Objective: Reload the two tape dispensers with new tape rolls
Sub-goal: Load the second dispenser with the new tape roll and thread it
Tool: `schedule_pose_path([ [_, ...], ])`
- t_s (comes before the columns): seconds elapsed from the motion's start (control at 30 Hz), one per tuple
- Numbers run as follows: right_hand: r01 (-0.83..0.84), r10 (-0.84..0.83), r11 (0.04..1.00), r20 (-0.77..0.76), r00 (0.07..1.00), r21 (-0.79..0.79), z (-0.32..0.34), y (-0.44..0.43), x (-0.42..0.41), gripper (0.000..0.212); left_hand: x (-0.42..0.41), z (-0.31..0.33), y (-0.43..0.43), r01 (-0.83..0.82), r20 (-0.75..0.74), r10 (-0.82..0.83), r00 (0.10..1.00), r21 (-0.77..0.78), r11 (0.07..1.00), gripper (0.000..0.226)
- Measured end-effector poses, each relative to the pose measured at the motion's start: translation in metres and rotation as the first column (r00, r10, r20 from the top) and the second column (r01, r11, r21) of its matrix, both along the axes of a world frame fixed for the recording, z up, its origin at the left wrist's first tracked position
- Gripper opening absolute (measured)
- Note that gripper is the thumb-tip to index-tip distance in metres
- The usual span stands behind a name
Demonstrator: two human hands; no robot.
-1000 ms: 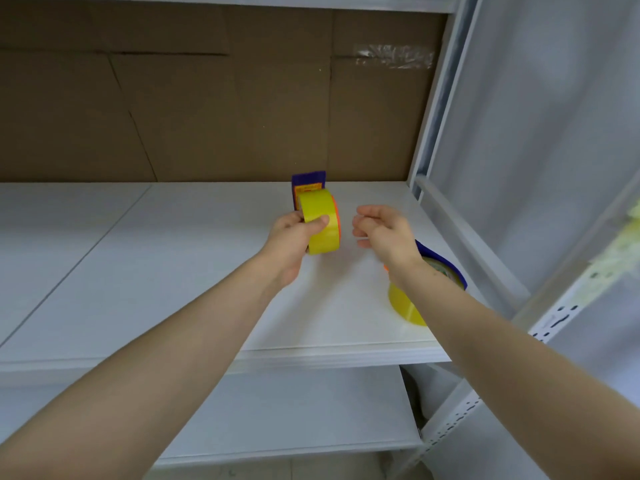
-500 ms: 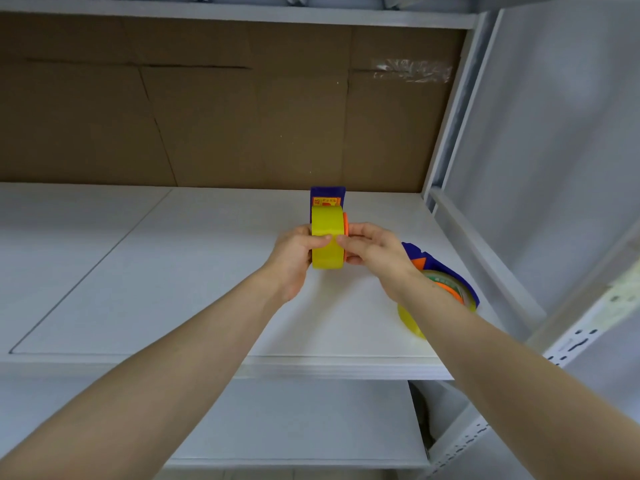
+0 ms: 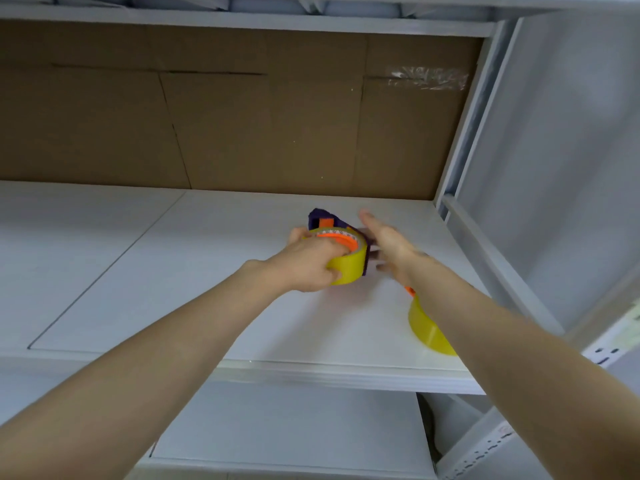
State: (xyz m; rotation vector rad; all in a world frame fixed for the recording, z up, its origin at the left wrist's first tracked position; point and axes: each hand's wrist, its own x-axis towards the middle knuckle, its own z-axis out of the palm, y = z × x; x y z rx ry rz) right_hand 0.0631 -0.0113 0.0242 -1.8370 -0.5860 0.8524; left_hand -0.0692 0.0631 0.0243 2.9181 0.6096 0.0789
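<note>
within left hand (image 3: 304, 263), dispenser (image 3: 320, 218) lengthwise away

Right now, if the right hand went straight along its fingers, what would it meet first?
Probably the cardboard back panel; the right hand would pass just beside the purple dispenser, depth unclear.

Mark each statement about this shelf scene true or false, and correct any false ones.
1. The left hand grips a yellow tape roll. True.
2. The right hand is curled round that roll. False: its fingers are straight, beside the dispenser.
3. A second yellow roll sits on the shelf, partly hidden by the right forearm. True.
4. The back panel is blue metal. False: it is brown cardboard.
</note>
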Motion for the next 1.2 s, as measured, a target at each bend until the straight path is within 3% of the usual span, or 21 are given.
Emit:
schedule_pose_path([
  [0.07,-0.01,0.01,1.0,-0.029,1.0,0.002,-0.008,0.0,-0.009,0.037,-0.001,-0.003,0.002,0.125,-0.049,-0.117,0.992,0.236,0.964,0.053],
  [0.13,0.014,-0.013,1.0,-0.057,0.998,0.016,-0.015,0.001,-0.014,0.028,-0.002,-0.012,0.005,0.21,-0.086,-0.191,0.978,0.369,0.905,0.053],
  [0.17,0.029,-0.028,1.0,-0.055,0.998,0.011,-0.017,0.001,-0.016,0.026,-0.003,-0.018,0.007,0.225,-0.046,-0.226,0.973,0.391,0.892,0.051],
  [0.23,0.081,-0.077,0.996,-0.097,0.992,0.036,-0.022,0.001,-0.015,0.025,-0.005,-0.027,0.009,0.233,0.186,-0.331,0.925,0.411,0.881,0.047],
  [0.3,0.151,-0.115,0.981,-0.266,0.957,0.119,-0.027,-0.001,-0.015,0.023,-0.005,-0.029,0.007,0.111,0.533,-0.246,0.81,0.272,0.956,0.056],
  [0.33,0.192,-0.121,0.968,-0.374,0.92,0.16,-0.029,-0.002,-0.016,0.021,-0.004,-0.029,0.004,0.032,0.688,-0.07,0.722,0.068,0.997,0.062],
  [0.37,0.233,-0.123,0.954,-0.463,0.878,0.188,-0.031,-0.003,-0.018,0.021,-0.003,-0.024,-0.001,-0.013,0.753,0.188,0.631,-0.232,0.973,0.062],
  [0.4,0.27,-0.131,0.942,-0.524,0.842,0.199,-0.033,-0.003,-0.019,0.022,-0.002,-0.018,-0.006,-0.024,0.696,0.454,0.557,-0.533,0.846,0.053],
  [0.43,0.293,-0.139,0.936,-0.557,0.819,0.197,-0.035,-0.002,-0.021,0.022,-0.001,-0.013,-0.009,0.012,0.537,0.638,0.552,-0.77,0.638,0.037],
  [0.47,0.288,-0.131,0.936,-0.561,0.817,0.201,-0.037,-0.001,-0.022,0.022,0.001,-0.011,-0.01,0.057,0.376,0.705,0.602,-0.9,0.431,0.021],
  [0.5,0.261,-0.117,0.944,-0.534,0.838,0.203,-0.04,0.001,-0.023,0.023,0.002,-0.01,-0.012,0.059,0.291,0.687,0.666,-0.939,0.34,0.015],
  [0.57,0.203,-0.115,0.964,-0.419,0.9,0.171,-0.042,0.003,-0.026,0.021,0.002,-0.012,-0.013,0.096,0.278,0.638,0.718,-0.947,0.305,0.015],
  [0.7,0.11,-0.087,0.99,-0.233,0.968,0.086,-0.044,0.006,-0.028,0.025,0.006,-0.019,-0.018,0.185,0.311,0.638,0.705,-0.948,0.257,0.032],
  [0.8,0.051,-0.045,0.997,0.091,0.995,-0.059,-0.045,0.002,-0.023,0.027,0.005,-0.025,-0.015,0.209,0.32,0.647,0.692,-0.947,0.244,0.028],
  [0.87,0.127,-0.122,0.992,0.25,0.96,-0.003,-0.041,-0.002,-0.017,0.028,0.002,-0.03,-0.014,0.212,0.324,0.631,0.705,-0.945,0.249,0.025],
  [0.93,0.183,-0.206,0.971,0.145,0.968,0.155,-0.033,-0.007,-0.013,0.028,0.0,-0.035,-0.014,0.194,0.313,0.62,0.72,-0.948,0.252,0.026],
  [1.03,0.107,-0.101,0.968,-0.038,0.994,0.228,-0.027,-0.011,-0.016,0.03,-0.001,-0.042,-0.015,0.196,0.291,0.652,0.7,-0.956,0.216,0.027],
  [1.2,-0.028,0.051,0.943,-0.061,0.997,0.333,-0.043,-0.022,-0.026,0.044,-0.001,-0.046,-0.018,0.212,0.296,0.683,0.667,-0.955,0.208,0.019],
])
